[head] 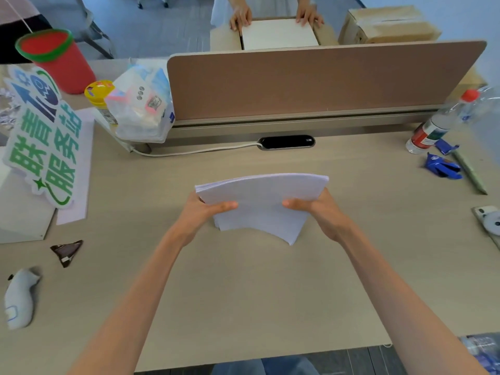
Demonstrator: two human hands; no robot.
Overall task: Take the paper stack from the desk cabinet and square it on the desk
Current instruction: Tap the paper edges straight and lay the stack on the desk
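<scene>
Pinching the paper stack point(261, 201) between them, left hand point(201, 212) and right hand point(323, 209) apparently stand it on the desk point(243, 293).

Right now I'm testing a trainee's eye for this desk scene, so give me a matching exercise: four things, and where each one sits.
Things:
1. paper stack
2. red cup
3. water bottle
4. blue wrapper

Places:
A. far left of the desk
B. just in front of the bottle
C. held in both hands
D. far right, lying on its side

Pairs: 1-C, 2-A, 3-D, 4-B
</scene>
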